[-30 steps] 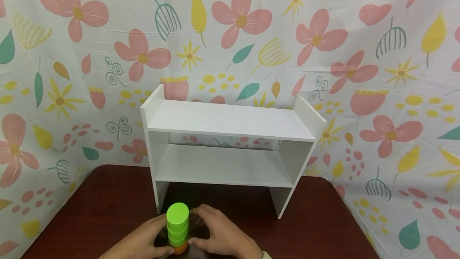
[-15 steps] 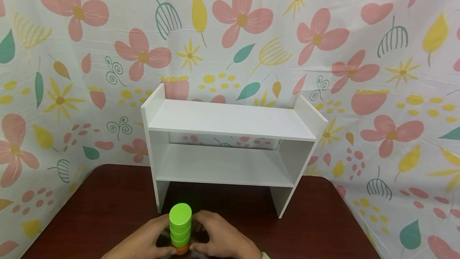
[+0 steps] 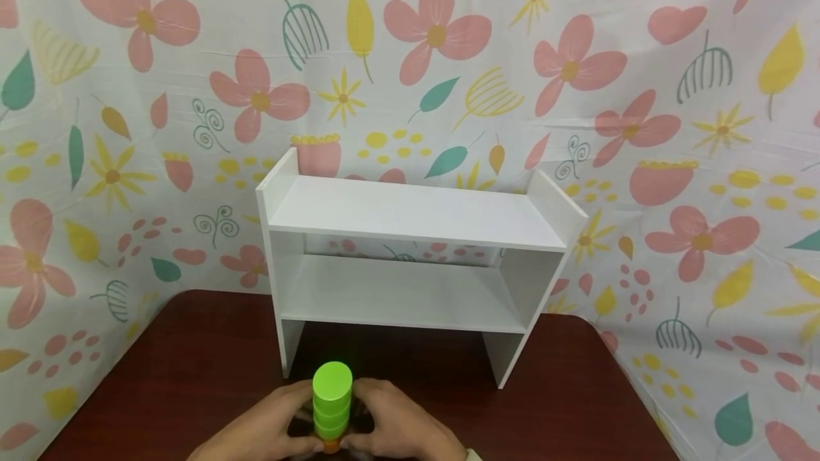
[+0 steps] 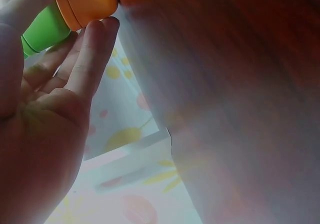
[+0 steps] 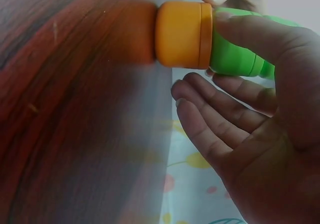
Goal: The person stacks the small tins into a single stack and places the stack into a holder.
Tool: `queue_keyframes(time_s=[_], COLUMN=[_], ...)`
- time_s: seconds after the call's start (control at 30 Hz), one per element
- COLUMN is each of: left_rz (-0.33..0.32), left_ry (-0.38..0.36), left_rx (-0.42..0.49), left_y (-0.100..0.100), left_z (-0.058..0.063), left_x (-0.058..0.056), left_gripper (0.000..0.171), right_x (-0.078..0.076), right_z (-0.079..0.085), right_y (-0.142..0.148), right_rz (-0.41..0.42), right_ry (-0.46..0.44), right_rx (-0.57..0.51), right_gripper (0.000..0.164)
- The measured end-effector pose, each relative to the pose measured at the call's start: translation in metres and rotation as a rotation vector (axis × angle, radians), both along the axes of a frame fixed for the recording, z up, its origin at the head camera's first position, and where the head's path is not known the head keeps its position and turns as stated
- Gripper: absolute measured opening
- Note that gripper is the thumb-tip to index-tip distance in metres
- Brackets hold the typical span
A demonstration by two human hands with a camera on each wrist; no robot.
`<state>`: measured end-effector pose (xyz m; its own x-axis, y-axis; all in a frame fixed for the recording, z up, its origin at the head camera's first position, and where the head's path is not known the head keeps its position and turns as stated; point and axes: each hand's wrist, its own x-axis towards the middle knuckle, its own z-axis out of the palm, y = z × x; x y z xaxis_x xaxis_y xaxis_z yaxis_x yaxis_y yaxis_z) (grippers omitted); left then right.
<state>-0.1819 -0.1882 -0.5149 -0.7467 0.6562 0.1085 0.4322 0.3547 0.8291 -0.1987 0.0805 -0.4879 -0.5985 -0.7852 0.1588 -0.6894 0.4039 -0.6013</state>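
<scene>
In the head view, a stack of green round containers point(image 3: 332, 404) stands upright on an orange one point(image 3: 330, 445) near the table's front. The left hand point(image 3: 272, 420) and right hand point(image 3: 402, 418) hold it from opposite sides. In the left wrist view, the left fingertips reach under the orange container point(image 4: 90, 3), with a green container point(image 4: 46, 29) behind the thumb. The right wrist view has the right thumb lying along a green container point(image 5: 235, 53) and a forefinger behind it; the other fingers curl loosely beside. The orange container's base meets its reflection on the tabletop.
Behind the hands stands a white two-level shelf point(image 3: 416, 215), its side panels reaching down to the dark red-brown table point(image 3: 192, 354). A white cloth with flowers and leaves point(image 3: 410, 55) hangs behind and at both sides.
The container stack has shifted slightly to the right between the hands. The left hand has moved right with it, while the right hand has stayed nearly in place. The head view has turned a little.
</scene>
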Motion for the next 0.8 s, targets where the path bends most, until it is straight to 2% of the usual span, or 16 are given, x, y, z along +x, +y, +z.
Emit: queue_keyframes(time_s=[0.13,0.43,0.67,0.8], left_rz=[0.007,-0.011,-0.011,-0.002], left_ry=[0.005,0.02,0.004,-0.011], left_rx=[-0.005,0.044,0.038,0.028], left_y=[0.003,0.008,0.014,0.018], left_z=[0.001,0.004,0.002,0.001], left_x=[-0.001,-0.002,-0.005,-0.007], left_gripper=[0.059,0.059,0.06,0.06], right_x=[-0.002,-0.003,-0.004,-0.006], right_z=[-0.001,-0.008,-0.011,-0.014], right_y=[0.0,0.002,0.01,0.013], right_rz=[-0.006,0.004,-0.029,-0.014], right_ry=[-0.025,0.017,-0.101,-0.083], right_rx=[-0.006,-0.007,-0.006,-0.015], right_gripper=[0.048,0.049,0.046,0.046])
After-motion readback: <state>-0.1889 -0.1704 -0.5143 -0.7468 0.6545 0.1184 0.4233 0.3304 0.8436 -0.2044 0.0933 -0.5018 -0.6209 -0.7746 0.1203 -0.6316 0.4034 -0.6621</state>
